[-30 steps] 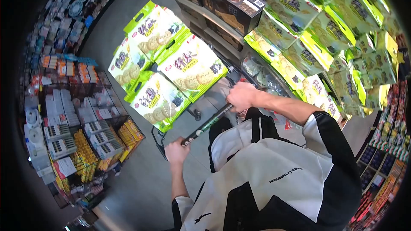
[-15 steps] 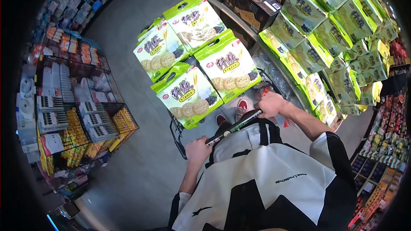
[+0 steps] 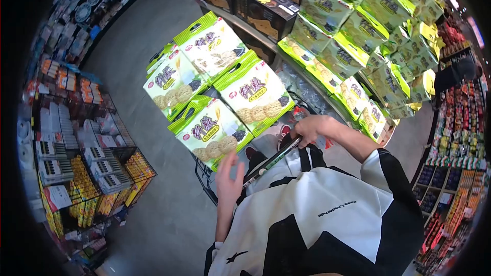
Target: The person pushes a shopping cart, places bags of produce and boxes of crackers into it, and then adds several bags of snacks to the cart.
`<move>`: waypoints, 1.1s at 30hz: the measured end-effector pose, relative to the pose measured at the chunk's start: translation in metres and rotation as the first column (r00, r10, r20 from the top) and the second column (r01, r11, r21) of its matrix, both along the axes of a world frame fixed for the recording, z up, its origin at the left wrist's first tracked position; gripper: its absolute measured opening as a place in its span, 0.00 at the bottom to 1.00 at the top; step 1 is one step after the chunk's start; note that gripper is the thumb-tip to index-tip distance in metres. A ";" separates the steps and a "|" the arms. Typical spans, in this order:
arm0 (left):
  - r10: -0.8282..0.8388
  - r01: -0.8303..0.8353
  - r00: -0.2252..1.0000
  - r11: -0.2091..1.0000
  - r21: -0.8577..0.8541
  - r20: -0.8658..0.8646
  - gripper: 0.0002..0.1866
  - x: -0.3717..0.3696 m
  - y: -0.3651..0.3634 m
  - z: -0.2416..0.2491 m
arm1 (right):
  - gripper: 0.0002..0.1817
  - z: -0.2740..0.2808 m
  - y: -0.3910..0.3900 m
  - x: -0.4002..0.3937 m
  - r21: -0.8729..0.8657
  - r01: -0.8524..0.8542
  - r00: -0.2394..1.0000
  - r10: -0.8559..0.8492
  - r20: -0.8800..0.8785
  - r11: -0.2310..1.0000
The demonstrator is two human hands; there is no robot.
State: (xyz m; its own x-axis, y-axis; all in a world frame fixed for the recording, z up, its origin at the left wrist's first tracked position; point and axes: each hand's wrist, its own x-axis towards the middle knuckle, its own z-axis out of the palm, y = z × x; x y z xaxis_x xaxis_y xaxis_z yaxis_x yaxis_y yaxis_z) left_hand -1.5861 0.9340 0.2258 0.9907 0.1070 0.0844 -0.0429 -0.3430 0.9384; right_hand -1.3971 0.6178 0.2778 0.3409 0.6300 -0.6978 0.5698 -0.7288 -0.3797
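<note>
In front of me stands a shopping cart, its handle bar [image 3: 272,162] crossing close before my waist. My right hand [image 3: 313,129] is wrapped round the right end of the handle. My left hand [image 3: 229,178] is off the bar, raised just beside its left end, fingers extended and apart. Large green and white biscuit bags [image 3: 254,93] lie on top of the cart in two rows. The nearest left biscuit bag [image 3: 210,133] has my left fingertips close to its lower edge. Dark cart frame [image 3: 204,181] shows below the bags.
Stacked green biscuit bags [image 3: 353,36] fill a display at the right, beside black boxes [image 3: 263,7]. Wire racks [image 3: 87,163] with yellow packs stand on the left. Grey floor [image 3: 153,209] runs between. Packed shelves [image 3: 452,174] line the far right.
My left hand has let go of the handle and lifted with its fingers spread. My right hand stays on the bar. The view has shifted, so the bags and display appear further left.
</note>
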 end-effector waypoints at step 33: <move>0.352 -0.401 0.914 0.716 -0.572 -0.200 0.34 0.166 -0.117 0.041 | 0.28 -0.019 -0.005 0.072 0.875 0.483 0.578 -0.763 -0.289 0.035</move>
